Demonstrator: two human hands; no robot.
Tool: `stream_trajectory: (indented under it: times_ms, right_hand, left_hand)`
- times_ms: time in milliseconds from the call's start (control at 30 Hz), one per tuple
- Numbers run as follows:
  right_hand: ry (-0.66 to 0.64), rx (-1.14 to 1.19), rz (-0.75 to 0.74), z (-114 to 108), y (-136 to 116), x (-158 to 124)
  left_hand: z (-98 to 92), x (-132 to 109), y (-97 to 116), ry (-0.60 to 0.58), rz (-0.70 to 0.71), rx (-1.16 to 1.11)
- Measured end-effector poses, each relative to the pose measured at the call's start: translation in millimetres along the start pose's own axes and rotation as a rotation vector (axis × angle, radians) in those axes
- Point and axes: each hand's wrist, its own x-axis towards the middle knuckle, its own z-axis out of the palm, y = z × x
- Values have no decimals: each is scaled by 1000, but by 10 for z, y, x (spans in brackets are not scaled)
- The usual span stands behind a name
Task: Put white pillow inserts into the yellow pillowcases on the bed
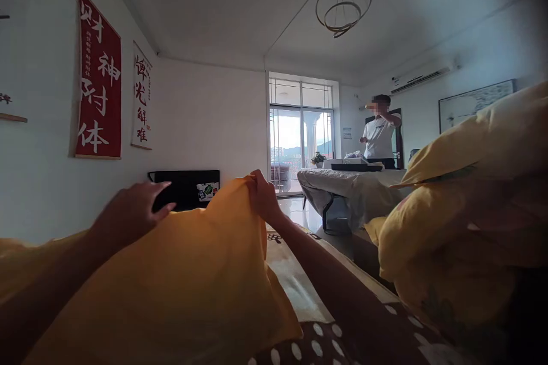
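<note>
A plain yellow cloth (180, 274) spreads across the lower left and middle of the view, its upper edge lifted to a peak. My right hand (264, 197) pinches that peak, fingers closed on the fabric. Just left of it, my left hand (132, 208) hovers at the cloth's upper edge with thumb and fingers apart and nothing between them. Under the cloth lies a brown cover with white dots (317, 342) and pale printed areas. Whether the yellow cloth is a sheet or a case cannot be made out.
Bunched yellow bedding (445, 228) rises close on the right. Beyond stands a table (342, 182) under a pale cover, bearing a black tray (356, 167). A person (381, 137) stands behind it. A black case (184, 188) is by the left wall.
</note>
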Motion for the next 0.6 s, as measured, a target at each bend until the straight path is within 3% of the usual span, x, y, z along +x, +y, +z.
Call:
stream_trajectory:
  times_ms: [100,167,233,333,400,467,533,600]
  right_hand:
    - [117,-21,-73,-26,-130,45]
    - [181,24,-62,-120,-134,10]
    - [139,158,-3,-262,-31,-142]
    - [-111,455,107,-430,306,-676]
    - [-311,482,182,-389,568,-1169]
    - [-508,364,269,-196,756,-1613]
    - [-457,293,362,68,804,-1877]
    - [-242,248,424,288,731,-1920]
  left_hand:
    - [254,260,775,-250,58,-222]
    - [471,294,1067,-320,45,-258]
    - [631,255,1163,-303,61,-299]
    - [716,216,1128,-283,45,-365]
    - [694,267,1119,-286,-17,-338]
    - [648,368,1171,-262,-56,-268]
    - [601,487,1250,-208,-81,-190]
    - [556,598,1293,-147,-118,-115]
